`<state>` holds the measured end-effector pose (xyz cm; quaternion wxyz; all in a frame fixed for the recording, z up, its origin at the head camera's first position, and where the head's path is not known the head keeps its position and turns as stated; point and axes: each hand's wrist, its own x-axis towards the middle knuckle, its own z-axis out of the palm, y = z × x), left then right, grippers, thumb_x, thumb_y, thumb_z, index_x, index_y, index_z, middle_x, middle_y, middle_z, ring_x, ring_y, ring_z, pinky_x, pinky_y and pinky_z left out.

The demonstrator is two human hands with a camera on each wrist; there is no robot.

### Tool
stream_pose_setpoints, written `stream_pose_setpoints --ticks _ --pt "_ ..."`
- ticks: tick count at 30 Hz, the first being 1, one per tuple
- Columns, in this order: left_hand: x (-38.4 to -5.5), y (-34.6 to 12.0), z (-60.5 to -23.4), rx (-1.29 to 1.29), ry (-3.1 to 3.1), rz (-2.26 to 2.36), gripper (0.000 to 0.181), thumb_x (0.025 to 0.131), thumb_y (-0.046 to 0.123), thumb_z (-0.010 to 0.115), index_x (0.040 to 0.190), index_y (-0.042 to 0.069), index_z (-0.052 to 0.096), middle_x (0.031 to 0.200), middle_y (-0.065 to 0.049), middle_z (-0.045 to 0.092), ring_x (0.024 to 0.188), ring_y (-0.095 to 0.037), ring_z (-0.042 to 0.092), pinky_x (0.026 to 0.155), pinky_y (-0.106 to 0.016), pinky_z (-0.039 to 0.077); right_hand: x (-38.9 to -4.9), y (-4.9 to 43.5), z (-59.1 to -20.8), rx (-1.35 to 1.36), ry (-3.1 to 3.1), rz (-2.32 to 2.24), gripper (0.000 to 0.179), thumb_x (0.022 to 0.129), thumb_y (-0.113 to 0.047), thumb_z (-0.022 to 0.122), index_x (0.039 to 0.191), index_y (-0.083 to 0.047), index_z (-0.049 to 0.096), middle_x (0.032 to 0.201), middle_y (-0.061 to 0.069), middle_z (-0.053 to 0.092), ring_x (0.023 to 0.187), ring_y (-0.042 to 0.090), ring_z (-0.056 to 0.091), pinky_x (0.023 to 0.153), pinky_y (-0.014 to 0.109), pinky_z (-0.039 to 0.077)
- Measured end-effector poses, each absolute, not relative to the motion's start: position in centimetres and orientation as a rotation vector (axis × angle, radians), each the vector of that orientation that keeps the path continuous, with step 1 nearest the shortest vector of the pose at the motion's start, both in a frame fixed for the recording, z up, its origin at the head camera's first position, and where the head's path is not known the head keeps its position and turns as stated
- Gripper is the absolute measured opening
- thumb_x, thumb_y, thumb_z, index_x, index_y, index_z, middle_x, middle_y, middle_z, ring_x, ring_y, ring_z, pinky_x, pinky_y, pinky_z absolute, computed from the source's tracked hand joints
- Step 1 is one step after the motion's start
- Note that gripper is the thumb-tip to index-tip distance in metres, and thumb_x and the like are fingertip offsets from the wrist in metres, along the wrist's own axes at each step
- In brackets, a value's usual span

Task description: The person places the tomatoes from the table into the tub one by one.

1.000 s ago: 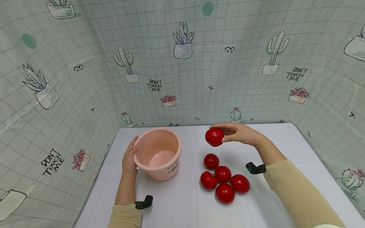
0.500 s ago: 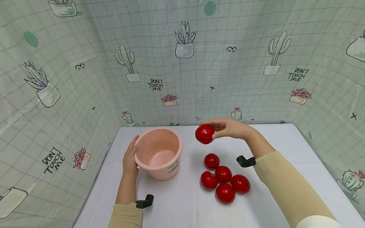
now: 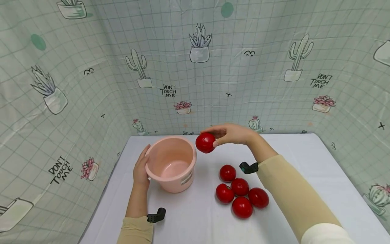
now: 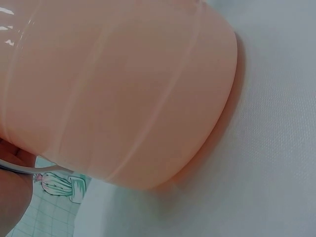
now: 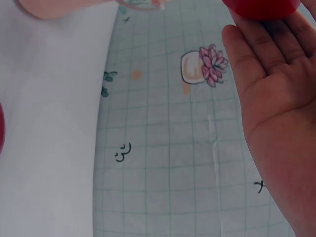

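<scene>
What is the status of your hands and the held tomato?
Left hand holds bucket. Right hand grips tomato. Tomato in air, beside bucket's rim. No obstacle visible between these two.

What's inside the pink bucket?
In the head view, the pink bucket shows only bare inner wall and floor. Its near rim hides the near inner side. The right hand holds a tomato outside it.

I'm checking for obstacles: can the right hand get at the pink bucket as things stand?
Likely yes: the right hand, holding a tomato, looks close to the bucket; its top is open and nothing else shows between.
</scene>
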<state>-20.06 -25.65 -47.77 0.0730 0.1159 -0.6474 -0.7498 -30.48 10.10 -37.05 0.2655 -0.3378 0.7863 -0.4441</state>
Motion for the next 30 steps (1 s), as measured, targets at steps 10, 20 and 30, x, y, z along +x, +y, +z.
stream_pose_setpoints --ticks 10,20,30 --pt "-20.2 -25.9 -48.1 0.339 -1.923 -2.270 0.046 0.105 0.024 0.035 0.149 0.033 0.044 0.158 0.013 0.037 0.147 -0.008 0.030 0.121 -0.036 0.027 -31.1 6.7 -36.6 -0.955 2.062 -1.171 0.057 0.086 -0.030 0.075 0.140 -0.030 0.055 0.139 -0.003 0.060 0.130 0.021 0.054 0.103 0.044 0.050" --pt "-20.1 -25.8 -47.8 0.345 -1.930 -2.240 0.044 0.104 0.027 0.038 0.146 0.035 0.047 0.158 0.010 0.039 0.147 -0.011 0.032 0.121 -0.040 0.028 -32.0 3.2 -35.9 -0.962 2.009 -1.097 0.057 0.087 -0.029 0.074 0.140 -0.030 0.056 0.140 -0.004 0.059 0.133 0.019 0.052 0.107 0.042 0.047" --pt "-20.2 -25.6 -47.8 0.364 -1.931 -2.260 0.044 0.104 0.029 0.037 0.146 0.039 0.047 0.155 0.015 0.040 0.146 -0.010 0.034 0.120 -0.038 0.032 -32.8 -0.1 -34.3 -1.062 1.973 -0.903 0.053 0.089 -0.028 0.072 0.140 -0.028 0.056 0.138 -0.006 0.060 0.134 0.015 0.050 0.113 0.042 0.041"
